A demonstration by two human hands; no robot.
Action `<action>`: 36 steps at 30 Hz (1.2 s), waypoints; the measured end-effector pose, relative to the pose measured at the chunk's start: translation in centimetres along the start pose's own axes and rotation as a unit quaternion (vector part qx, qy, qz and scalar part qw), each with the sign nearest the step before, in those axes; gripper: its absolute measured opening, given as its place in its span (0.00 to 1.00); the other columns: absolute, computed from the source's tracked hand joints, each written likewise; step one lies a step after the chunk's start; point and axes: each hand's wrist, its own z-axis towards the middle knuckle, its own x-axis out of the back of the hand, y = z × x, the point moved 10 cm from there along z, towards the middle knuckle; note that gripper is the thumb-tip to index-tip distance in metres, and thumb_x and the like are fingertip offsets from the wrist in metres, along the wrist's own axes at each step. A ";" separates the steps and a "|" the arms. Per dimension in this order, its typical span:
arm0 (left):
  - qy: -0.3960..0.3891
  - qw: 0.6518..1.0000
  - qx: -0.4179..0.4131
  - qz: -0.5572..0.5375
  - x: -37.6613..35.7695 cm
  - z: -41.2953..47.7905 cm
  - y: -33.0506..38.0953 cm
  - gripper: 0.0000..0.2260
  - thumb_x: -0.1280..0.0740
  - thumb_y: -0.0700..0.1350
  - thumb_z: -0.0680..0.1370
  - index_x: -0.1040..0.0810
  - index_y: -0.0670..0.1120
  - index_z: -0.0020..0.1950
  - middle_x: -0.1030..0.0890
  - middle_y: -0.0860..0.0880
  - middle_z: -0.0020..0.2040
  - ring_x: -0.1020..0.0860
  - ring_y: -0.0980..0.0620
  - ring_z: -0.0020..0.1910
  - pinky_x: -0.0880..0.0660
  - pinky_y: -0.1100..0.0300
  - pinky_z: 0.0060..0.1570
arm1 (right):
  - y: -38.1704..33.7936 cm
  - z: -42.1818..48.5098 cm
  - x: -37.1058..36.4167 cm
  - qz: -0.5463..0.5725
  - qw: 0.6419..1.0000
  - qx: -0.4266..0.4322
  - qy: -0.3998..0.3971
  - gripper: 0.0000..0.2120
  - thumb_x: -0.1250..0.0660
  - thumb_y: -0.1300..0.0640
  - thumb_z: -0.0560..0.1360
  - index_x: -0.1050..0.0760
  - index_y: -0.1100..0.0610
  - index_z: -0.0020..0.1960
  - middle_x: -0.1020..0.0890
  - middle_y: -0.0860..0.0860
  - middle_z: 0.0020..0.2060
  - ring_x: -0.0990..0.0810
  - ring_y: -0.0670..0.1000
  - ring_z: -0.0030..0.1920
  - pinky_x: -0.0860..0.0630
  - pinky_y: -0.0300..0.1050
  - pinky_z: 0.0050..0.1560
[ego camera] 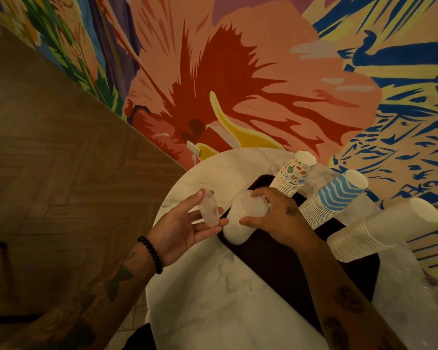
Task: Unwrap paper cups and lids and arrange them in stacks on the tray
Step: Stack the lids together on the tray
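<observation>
A dark tray (271, 263) lies on a round white marble table (213, 299). Three cup stacks stand upside down on it: a flower-printed stack (295, 173), a blue wave-striped stack (331, 198) and a plain white stack (374, 228). A stack of translucent lids (240, 223) stands at the tray's left corner. My right hand (276, 213) grips the top of that lid stack from above. My left hand (185, 226) holds a small set of clear lids (209, 207) on edge between thumb and fingers, just left of the stack.
A painted mural wall (238, 72) rises right behind the table. Wood floor (48, 160) lies to the left. Crumpled clear plastic wrap (415, 299) sits on the table right of the tray.
</observation>
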 end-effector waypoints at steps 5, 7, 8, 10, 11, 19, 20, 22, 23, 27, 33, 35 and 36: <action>-0.005 1.000 -0.001 0.004 -0.4 0.0 0.0 0.23 0.32 0.54 0.75 0.23 0.48 0.68 0.22 0.36 0.65 0.19 0.34 0.58 0.20 0.47 0.55 | -0.3 -0.3 0.0 -0.004 1.000 0.013 0.015 0.24 0.19 0.48 0.66 0.24 0.51 0.58 0.25 0.42 0.59 0.29 0.43 0.58 0.29 0.39 0.57; -0.005 1.000 -0.002 0.007 -0.5 0.0 0.0 0.22 0.32 0.54 0.75 0.23 0.48 0.67 0.22 0.36 0.65 0.19 0.34 0.58 0.20 0.47 0.55 | -0.5 -0.4 -0.2 -0.008 1.000 0.024 0.017 0.25 0.18 0.49 0.66 0.23 0.51 0.58 0.25 0.41 0.59 0.29 0.42 0.58 0.31 0.37 0.57; -0.004 1.000 -0.002 0.008 -0.6 0.0 0.0 0.23 0.32 0.54 0.75 0.23 0.48 0.67 0.22 0.36 0.65 0.19 0.34 0.58 0.20 0.47 0.55 | -0.7 -0.4 -0.3 -0.014 0.999 0.029 0.014 0.25 0.18 0.49 0.66 0.23 0.52 0.58 0.26 0.41 0.59 0.29 0.42 0.58 0.32 0.36 0.56; -0.004 1.000 -0.001 0.005 -0.6 0.0 0.1 0.23 0.31 0.54 0.74 0.24 0.48 0.68 0.22 0.36 0.65 0.19 0.34 0.58 0.21 0.46 0.55 | -0.8 -0.5 -0.6 -0.027 0.999 0.034 0.002 0.26 0.18 0.50 0.66 0.24 0.52 0.60 0.27 0.42 0.60 0.30 0.42 0.58 0.33 0.36 0.56; -0.005 1.000 -0.001 0.004 -0.6 0.0 0.1 0.23 0.31 0.54 0.74 0.24 0.47 0.68 0.22 0.36 0.65 0.19 0.34 0.58 0.21 0.46 0.55 | -0.8 -0.5 -0.7 -0.030 0.999 0.035 0.000 0.26 0.18 0.51 0.66 0.24 0.52 0.60 0.27 0.42 0.61 0.31 0.42 0.58 0.34 0.36 0.56; -0.010 1.000 -0.002 -0.001 -0.7 -0.1 0.0 0.23 0.31 0.53 0.75 0.24 0.47 0.69 0.22 0.35 0.65 0.20 0.33 0.58 0.21 0.45 0.56 | -0.6 -0.7 -0.8 -0.017 0.999 0.031 0.022 0.23 0.18 0.51 0.66 0.24 0.53 0.56 0.27 0.44 0.60 0.31 0.42 0.60 0.33 0.33 0.55; -0.008 1.000 -0.002 0.000 -0.8 -0.1 0.1 0.23 0.31 0.54 0.75 0.24 0.47 0.69 0.22 0.35 0.64 0.19 0.33 0.58 0.21 0.46 0.55 | -0.7 -0.8 -0.6 -0.019 0.999 0.030 0.020 0.24 0.18 0.50 0.66 0.24 0.53 0.57 0.29 0.42 0.61 0.33 0.40 0.60 0.34 0.32 0.55; -0.009 1.000 -0.004 0.006 -1.0 -0.2 0.3 0.24 0.31 0.54 0.75 0.25 0.47 0.69 0.21 0.35 0.64 0.19 0.34 0.58 0.20 0.46 0.55 | -1.0 -1.0 0.1 -0.014 0.999 0.036 0.028 0.23 0.19 0.50 0.67 0.25 0.51 0.58 0.31 0.40 0.62 0.35 0.38 0.62 0.35 0.35 0.58; -0.013 1.000 -0.005 0.011 -1.3 -0.2 0.4 0.24 0.32 0.55 0.75 0.25 0.47 0.69 0.21 0.36 0.64 0.19 0.34 0.58 0.20 0.47 0.55 | -1.4 -1.1 0.6 -0.007 0.998 0.043 0.037 0.22 0.20 0.51 0.69 0.25 0.50 0.59 0.31 0.39 0.61 0.34 0.38 0.62 0.34 0.37 0.59; -0.029 0.998 -0.010 0.052 -2.7 -0.3 0.9 0.24 0.34 0.58 0.75 0.25 0.48 0.68 0.18 0.38 0.60 0.18 0.37 0.57 0.17 0.52 0.49 | -3.8 -1.7 2.5 0.062 0.995 0.066 0.039 0.24 0.26 0.54 0.73 0.28 0.45 0.66 0.27 0.33 0.60 0.31 0.32 0.61 0.31 0.36 0.60; -0.057 0.993 -0.027 0.098 -5.3 0.0 1.6 0.26 0.37 0.63 0.75 0.23 0.49 0.67 0.18 0.37 0.59 0.18 0.42 0.57 0.17 0.52 0.48 | -8.2 -2.5 2.0 0.101 0.987 0.115 -0.042 0.37 0.21 0.45 0.68 0.33 0.41 0.73 0.27 0.35 0.67 0.32 0.35 0.68 0.31 0.33 0.64; -0.064 0.992 -0.038 0.100 -5.9 0.2 1.9 0.26 0.37 0.63 0.77 0.24 0.49 0.68 0.19 0.38 0.61 0.18 0.42 0.59 0.17 0.51 0.47 | -8.3 -2.2 2.1 0.110 0.987 0.115 -0.020 0.38 0.20 0.47 0.68 0.32 0.44 0.73 0.25 0.38 0.66 0.29 0.37 0.67 0.29 0.29 0.57; -0.068 0.992 -0.040 0.102 -6.1 0.3 1.9 0.26 0.37 0.63 0.77 0.24 0.49 0.68 0.20 0.38 0.62 0.18 0.42 0.59 0.17 0.51 0.47 | -8.3 -2.1 2.1 0.118 0.987 0.111 -0.012 0.37 0.19 0.49 0.68 0.32 0.46 0.73 0.25 0.39 0.65 0.29 0.37 0.66 0.29 0.26 0.54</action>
